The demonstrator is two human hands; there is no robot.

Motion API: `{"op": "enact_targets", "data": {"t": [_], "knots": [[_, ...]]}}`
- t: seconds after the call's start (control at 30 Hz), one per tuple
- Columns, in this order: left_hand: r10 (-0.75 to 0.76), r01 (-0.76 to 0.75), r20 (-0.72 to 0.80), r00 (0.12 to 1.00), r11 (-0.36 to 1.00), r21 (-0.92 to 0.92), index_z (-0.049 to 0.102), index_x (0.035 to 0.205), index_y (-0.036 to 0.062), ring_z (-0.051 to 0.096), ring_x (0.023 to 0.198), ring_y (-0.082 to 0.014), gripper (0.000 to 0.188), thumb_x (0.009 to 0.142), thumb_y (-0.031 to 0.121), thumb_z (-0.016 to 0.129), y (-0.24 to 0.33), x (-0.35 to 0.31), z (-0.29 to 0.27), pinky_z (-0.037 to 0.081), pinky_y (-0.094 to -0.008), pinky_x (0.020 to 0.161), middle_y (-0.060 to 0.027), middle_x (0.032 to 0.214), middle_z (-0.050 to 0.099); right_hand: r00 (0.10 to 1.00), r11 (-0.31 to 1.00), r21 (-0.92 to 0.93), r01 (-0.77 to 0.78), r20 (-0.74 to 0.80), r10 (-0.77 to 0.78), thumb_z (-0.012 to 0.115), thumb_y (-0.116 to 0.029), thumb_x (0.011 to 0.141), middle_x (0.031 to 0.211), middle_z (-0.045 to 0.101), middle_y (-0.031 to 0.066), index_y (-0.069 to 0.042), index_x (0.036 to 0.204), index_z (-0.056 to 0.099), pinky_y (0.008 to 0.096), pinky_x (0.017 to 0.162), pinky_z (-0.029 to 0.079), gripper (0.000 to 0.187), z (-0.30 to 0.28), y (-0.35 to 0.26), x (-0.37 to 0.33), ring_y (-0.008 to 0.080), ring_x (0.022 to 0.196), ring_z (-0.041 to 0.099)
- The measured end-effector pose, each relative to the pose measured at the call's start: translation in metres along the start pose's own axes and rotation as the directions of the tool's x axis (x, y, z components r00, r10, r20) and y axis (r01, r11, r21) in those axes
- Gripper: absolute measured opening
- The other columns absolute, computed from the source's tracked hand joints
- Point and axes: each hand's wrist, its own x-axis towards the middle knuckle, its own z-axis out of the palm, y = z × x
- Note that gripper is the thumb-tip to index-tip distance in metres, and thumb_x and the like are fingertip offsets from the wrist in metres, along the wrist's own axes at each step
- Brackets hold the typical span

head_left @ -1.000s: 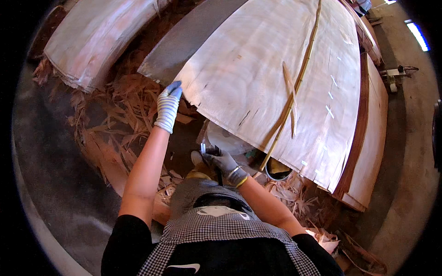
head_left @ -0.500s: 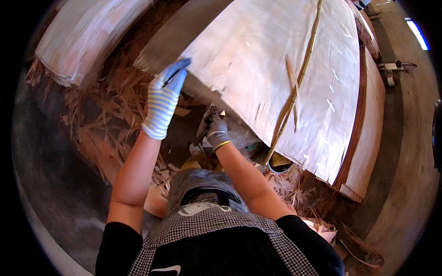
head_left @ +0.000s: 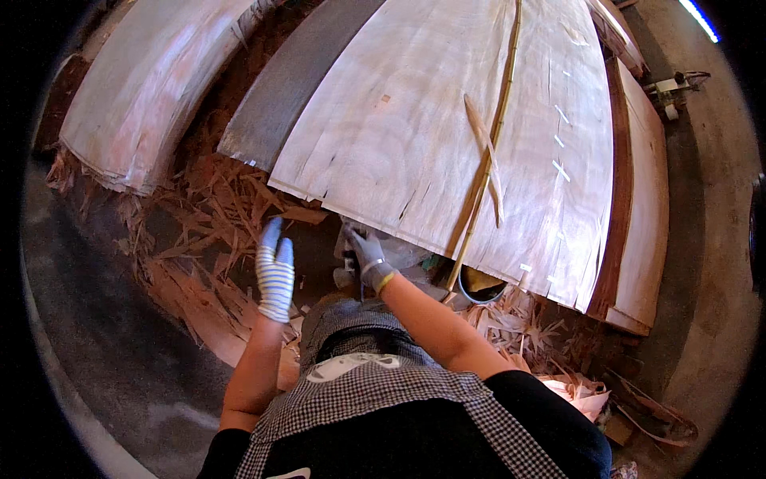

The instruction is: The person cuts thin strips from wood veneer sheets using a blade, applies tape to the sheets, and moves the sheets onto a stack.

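A wide pale wood veneer sheet (head_left: 383, 136) lies in front of me, its near edge running just beyond my hands. My left hand (head_left: 276, 275), in a blue-and-white striped glove, is off the sheet below its left corner, fingers stretched out and empty. My right hand (head_left: 370, 259), in a grey glove, is curled close to the near edge, around something dark that I cannot make out. A long thin bamboo stick (head_left: 495, 136) lies lengthwise on the veneer, with a short wood strip (head_left: 483, 148) crossing it.
Another veneer stack (head_left: 152, 96) stands at the left, a grey sheet (head_left: 279, 96) between. Wood scraps (head_left: 215, 207) litter the floor. A round bucket (head_left: 480, 286) stands under the near edge. Small white tape pieces (head_left: 561, 170) dot the veneer's right side. More stacked veneer (head_left: 642, 199) is farther right.
My left hand has let go of the veneer's corner and drawn back toward me. The raised corner has come down flat. My right hand stays low by the near edge.
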Motion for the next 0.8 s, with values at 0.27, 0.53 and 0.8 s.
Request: {"op": "enact_targets", "data": {"t": [0.27,0.53,0.8], "knots": [[0.27,-0.395,0.355,0.895,0.849,0.351,0.05,0.11,0.0029,0.049,0.101,-0.0336,0.038,0.073,0.008,0.054,0.032,-0.04,0.083,0.038,-0.0395,0.09,-0.0167,0.11,0.052,0.744,0.509,-0.764,0.396,-0.058,-0.666,0.058,-0.004,0.072,0.089,0.062,0.0129,-0.001,0.096,0.058,0.0292,0.074,0.046,0.025,-0.043,-0.072,-0.173,0.0212,0.082,0.06],[0.248,-0.524,0.613,0.75,0.789,0.321,0.05,0.112,0.0058,0.05,0.097,-0.0331,0.039,0.073,0.013,0.056,0.038,-0.075,0.151,0.039,-0.041,0.086,-0.0155,0.107,0.054,0.74,0.365,-0.927,-0.089,-0.307,-0.599,0.057,-0.017,0.076,0.094,0.055,0.0246,-0.003,0.132,0.025,0.0417,0.068,0.045,0.066,-0.114,-0.105,-0.182,0.0386,0.083,0.056],[0.098,-0.368,0.587,0.804,0.856,0.362,0.055,0.106,0.0026,0.053,0.095,-0.0328,0.031,0.077,0.013,0.053,0.042,-0.094,0.128,0.041,-0.0375,0.085,-0.0182,0.103,0.056,0.802,0.892,-0.04,0.449,-0.422,-0.423,0.052,-0.004,0.08,0.072,0.054,0.0041,-0.005,0.127,0.037,0.0222,0.048,0.041,0.049,-0.166,-0.149,-0.234,0.0101,0.058,0.051]]}}
